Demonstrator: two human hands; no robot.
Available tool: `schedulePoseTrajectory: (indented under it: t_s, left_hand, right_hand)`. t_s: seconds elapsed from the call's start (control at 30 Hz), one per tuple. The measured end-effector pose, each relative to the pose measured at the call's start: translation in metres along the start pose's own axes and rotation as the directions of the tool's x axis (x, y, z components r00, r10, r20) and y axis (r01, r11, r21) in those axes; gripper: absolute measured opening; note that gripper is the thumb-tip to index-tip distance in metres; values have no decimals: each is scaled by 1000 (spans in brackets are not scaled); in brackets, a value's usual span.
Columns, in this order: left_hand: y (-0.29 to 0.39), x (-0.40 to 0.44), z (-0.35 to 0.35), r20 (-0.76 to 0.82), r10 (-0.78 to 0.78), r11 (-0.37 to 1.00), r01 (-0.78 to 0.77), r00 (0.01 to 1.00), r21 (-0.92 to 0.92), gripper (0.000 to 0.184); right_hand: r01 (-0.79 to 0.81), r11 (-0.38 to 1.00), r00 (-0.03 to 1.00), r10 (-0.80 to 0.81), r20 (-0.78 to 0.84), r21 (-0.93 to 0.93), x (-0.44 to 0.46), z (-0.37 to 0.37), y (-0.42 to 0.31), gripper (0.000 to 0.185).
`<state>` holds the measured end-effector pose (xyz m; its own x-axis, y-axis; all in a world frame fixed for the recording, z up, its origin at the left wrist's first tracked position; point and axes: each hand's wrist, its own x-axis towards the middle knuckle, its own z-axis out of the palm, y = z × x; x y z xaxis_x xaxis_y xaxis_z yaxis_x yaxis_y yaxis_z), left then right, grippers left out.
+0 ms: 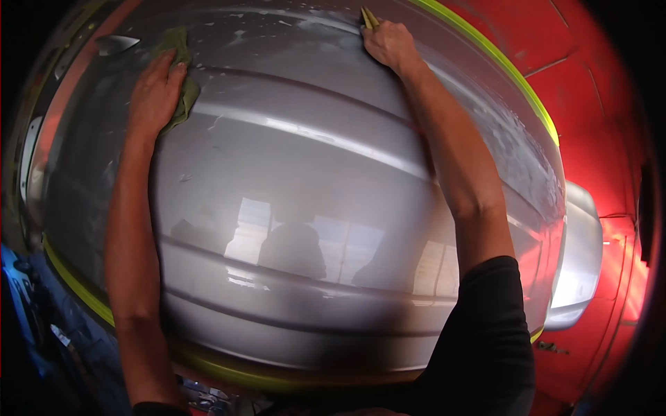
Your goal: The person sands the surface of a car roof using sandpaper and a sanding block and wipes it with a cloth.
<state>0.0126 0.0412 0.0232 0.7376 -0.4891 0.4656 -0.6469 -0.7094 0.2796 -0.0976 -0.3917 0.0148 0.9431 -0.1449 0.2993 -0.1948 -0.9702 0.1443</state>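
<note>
A large silver car panel (298, 180), ribbed lengthwise and looking like a roof, fills the view. My left hand (158, 97) lies at its upper left, pressing and holding a crumpled green cloth (182, 83) against the surface. At the top, my right hand (390, 43) is closed around a folded yellow piece that looks like sandpaper (370, 18); much of it is hidden in the fingers. Wet streaks and whitish smears (295, 22) show on the panel around both hands.
Yellow-green masking tape (513, 73) runs along the panel's edges. Red surfaces (590, 90) lie to the right, beside another silver part (581, 256). A dark shark-fin antenna (116, 46) stands out at upper left. Blurred items (59, 336) lie below left.
</note>
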Motion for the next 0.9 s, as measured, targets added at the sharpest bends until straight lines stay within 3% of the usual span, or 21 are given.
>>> schedulePoseTrajectory:
  t_s: [0.03, 0.13, 0.2, 0.3, 0.4, 0.47, 0.5, 0.57, 0.67, 0.7, 0.77, 0.83, 0.9]
  left_hand:
    - [-1, -2, -2, 1, 10, 1000, -10, 1000, 3, 53]
    - [-5, -3, 0, -14, 18, 999, -18, 1000, -31, 54]
    - [-3, -2, 0, -7, 27, 999, -27, 1000, -28, 53]
    - [-2, -2, 1, -29, 4, 1000, -4, 1000, 8, 53]
    - [0, -1, 5, -35, -1, 1000, 2, 999, 30, 52]
    - [-2, -2, 5, -35, -5, 1000, 5, 999, 11, 52]
    - [-2, -2, 5, -33, -6, 1000, 6, 999, -14, 52]
    - [0, -1, 5, -27, -2, 999, 1, 1000, -50, 52]
    - [1, -1, 3, -18, 11, 998, -12, 1000, -56, 51]
    - [0, 0, 2, -22, 10, 999, -11, 1000, -39, 50]
    - [-3, -2, 0, -25, 4, 1000, -4, 1000, -14, 50]
    - [1, -2, -1, -31, -4, 1000, 4, 1000, 7, 50]
    - [1, -2, 5, -35, 8, 1000, -7, 999, 13, 50]
  right_hand:
    - [-66, 995, 997, 62, 47, 80, 20, 18, -6, 35]
    - [-63, 987, 998, 59, 32, 148, -14, -17, -1, 38]
    - [-214, 961, 977, 206, 63, 177, -66, -46, 29, 40]
    - [-271, 961, 960, 274, -61, 51, -117, -53, 69, 39]
    - [-183, 969, 981, 190, -30, 164, -95, -49, 45, 43]
    - [-87, 995, 992, 81, 101, 56, -53, -44, 8, 38]
    - [-130, 984, 986, 115, 118, 122, -33, -35, -8, 36]
    - [121, 988, 989, -111, 100, -97, -1, -24, -37, 34]
    - [17, 993, 993, -30, 110, 118, -32, -62, -32, 36]
    - [-167, 968, 978, 139, 154, 190, -43, -48, -5, 38]
    - [-71, 967, 986, 105, -127, 243, -96, -40, 47, 47]
    - [-186, 958, 977, 203, -57, 220, -128, -43, 87, 49]
    - [-133, 963, 984, 156, -82, 236, -117, -44, 62, 47]
